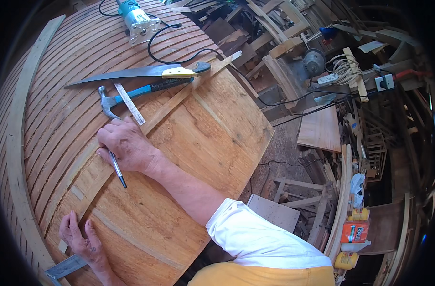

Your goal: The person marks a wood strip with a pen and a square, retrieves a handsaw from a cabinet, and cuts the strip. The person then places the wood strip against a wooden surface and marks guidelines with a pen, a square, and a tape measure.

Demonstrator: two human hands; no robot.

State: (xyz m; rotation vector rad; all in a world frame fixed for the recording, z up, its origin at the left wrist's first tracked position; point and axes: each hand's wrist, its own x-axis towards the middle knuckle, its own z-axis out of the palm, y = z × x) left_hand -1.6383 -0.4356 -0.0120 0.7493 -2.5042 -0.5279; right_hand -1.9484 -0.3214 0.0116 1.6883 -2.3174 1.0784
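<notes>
My right hand (pixel 124 143) is closed around a slim silver pen with a dark end (pixel 116 168). It rests on the board beside a long thin wooden strip (pixel 172 106) that lies slantwise across it. At the lower left my left hand (pixel 82 240) has its fingers spread on the wood by the strip's near end. A grey metal square (pixel 67 267) lies below that hand. Beyond my right hand are a claw hammer with a blue shaft (pixel 131 97), a short pale flat strip (pixel 129 102) and a handsaw (pixel 131 75) with a yellow and black handle.
Evenly spaced grooves run across the large wooden panel (pixel 227 138). A teal corded router (pixel 136 19) stands at its far side, its black cord trailing right. A long batten (pixel 22 133) lies along the left. Scrap wood, a power strip (pixel 384 83) and an orange box (pixel 354 232) are to the right.
</notes>
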